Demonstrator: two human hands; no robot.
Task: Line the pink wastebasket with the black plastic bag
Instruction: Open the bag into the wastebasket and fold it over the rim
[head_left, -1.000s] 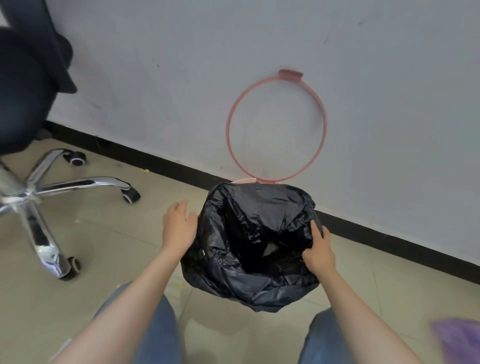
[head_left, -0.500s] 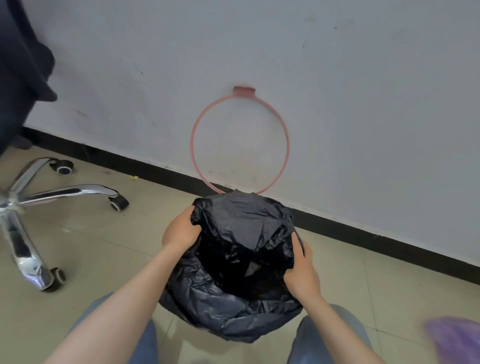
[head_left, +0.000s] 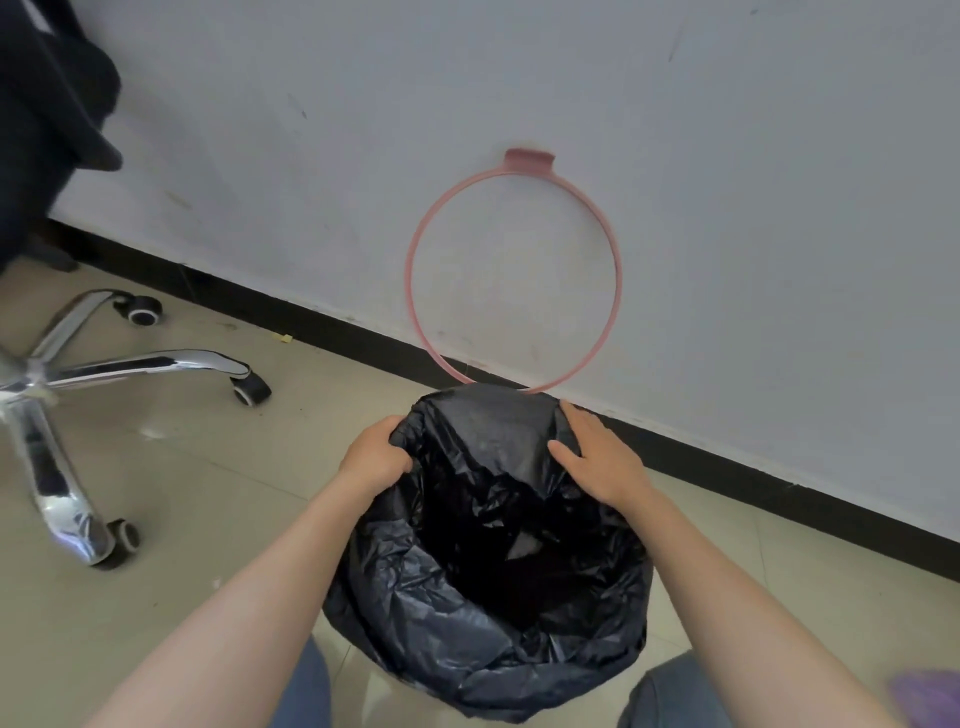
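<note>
The white wall (head_left: 675, 130) fills the upper part of my view, meeting the beige tiled floor (head_left: 171, 467) along a black baseboard (head_left: 311, 322). At the left stands an office chair (head_left: 47, 130), dark above, with its chrome star base (head_left: 67, 374) and castors on the tiles. Between my knees the black plastic bag (head_left: 488, 571) is draped over the whole wastebasket, its mouth open and its edge folded down the outside, so I cannot see any pink of the basket itself under the plastic. The pink ring (head_left: 413, 270) of the wastebasket stands flipped up against the wall just behind the bag, its tab at the top. My left hand (head_left: 374, 457) is curled on the far left edge of the bag, fingers pinching a fold of plastic. My right hand (head_left: 597, 457) lies on the far right edge, fingers spread and flat against the bag, thumb pointing inward. A blurred purple thing (head_left: 930, 696) shows at the lower right corner.
</note>
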